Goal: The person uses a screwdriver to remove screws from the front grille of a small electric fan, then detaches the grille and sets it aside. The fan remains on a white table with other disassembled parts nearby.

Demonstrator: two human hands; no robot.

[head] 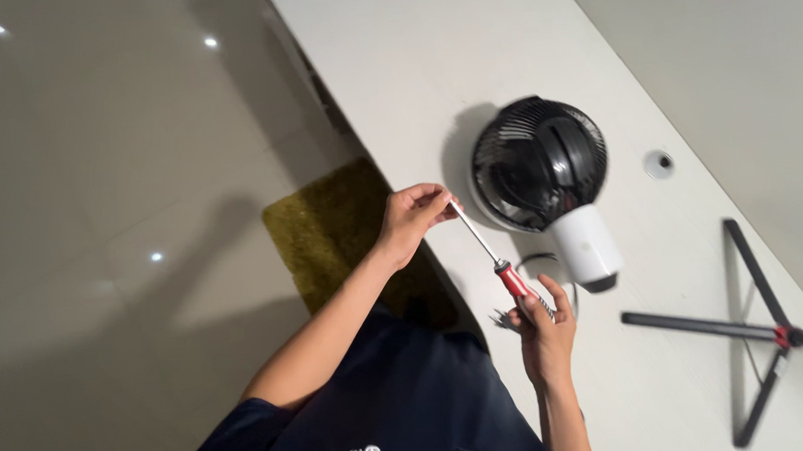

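My right hand (544,330) grips the red and black handle of a screwdriver (489,253) over the near edge of a white table (410,58). My left hand (413,217) pinches the tip of its metal shaft between the fingertips. The tool slants from lower right to upper left between the two hands. Just beyond it a small round fan (539,163) lies on the table, with a black grille and a white base (589,247). Its cable and plug (502,319) show partly beneath my right hand.
A black tripod (752,329) with a red joint lies on the table at the right. A round cable hole (659,163) sits near the wall. An olive-green mat (327,230) lies on the glossy tiled floor (95,226) at the left of the table.
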